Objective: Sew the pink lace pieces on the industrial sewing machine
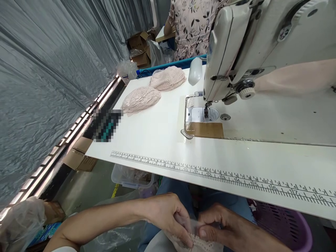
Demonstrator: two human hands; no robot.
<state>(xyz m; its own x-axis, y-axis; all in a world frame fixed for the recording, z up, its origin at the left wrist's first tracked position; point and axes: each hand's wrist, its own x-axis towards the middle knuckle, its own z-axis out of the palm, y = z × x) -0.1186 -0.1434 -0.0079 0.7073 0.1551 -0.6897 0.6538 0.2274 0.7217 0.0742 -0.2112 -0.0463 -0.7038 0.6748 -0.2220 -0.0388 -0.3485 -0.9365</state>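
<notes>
Both hands are low in the head view, over my lap and in front of the table edge. My left hand (172, 215) pinches a pale pink lace piece (207, 245) with thumb and fingers. On its other side my right hand (219, 224) grips the same lace, thumb on top. The hands are close together, with a seam line and some sheer fabric between them. The lace's lower part runs out of the frame. Two more pink lace cups, one nearer (141, 99) and one farther (168, 78), lie on the white table (147, 136).
A white sewing machine (223, 52) stands at the right, its presser foot (206, 111) over the metal plate. A printed ruler (223, 175) runs along the front edge. Below are a purple basket (278, 224) and a clear plastic bin (131, 178). Another person (194, 24) is behind the table.
</notes>
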